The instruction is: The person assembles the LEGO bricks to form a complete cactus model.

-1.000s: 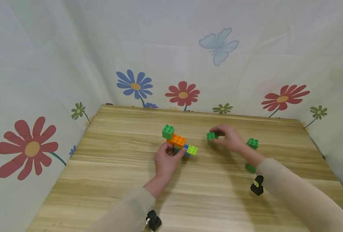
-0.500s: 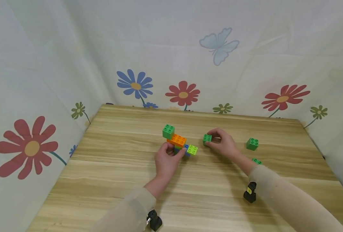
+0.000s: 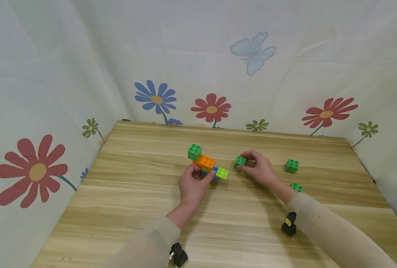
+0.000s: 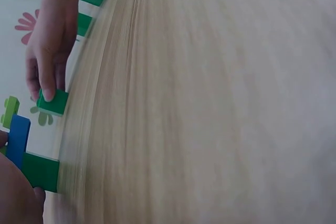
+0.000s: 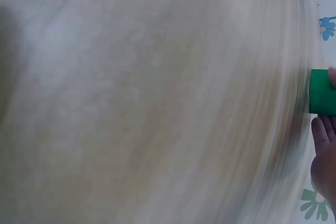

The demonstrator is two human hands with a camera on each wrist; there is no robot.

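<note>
In the head view, my left hand (image 3: 193, 186) grips a small built figure of toy building bricks between thumb and fingers. On it, a green brick (image 3: 194, 152) sits at the far left end of an orange brick (image 3: 206, 162), and a lime brick (image 3: 222, 173) tops the near right end. The left wrist view shows its blue brick (image 4: 19, 139) and a green brick (image 4: 43, 172) at the base. To the right of the figure, apart from it, my right hand (image 3: 259, 169) pinches a loose green brick (image 3: 240, 162). Fingers hide part of both.
Two more green bricks, one farther back (image 3: 291, 166) and one nearer (image 3: 296, 187), stand right of my right hand; the forearm partly covers the nearer brick. The wooden table (image 3: 124, 167) ends at a white flower-printed cloth (image 3: 185, 56) behind and at the sides.
My right hand has moved a little left and nearer with the green brick, then stayed almost still. The nearer loose brick shows more from behind the forearm. My left hand has kept its place.
</note>
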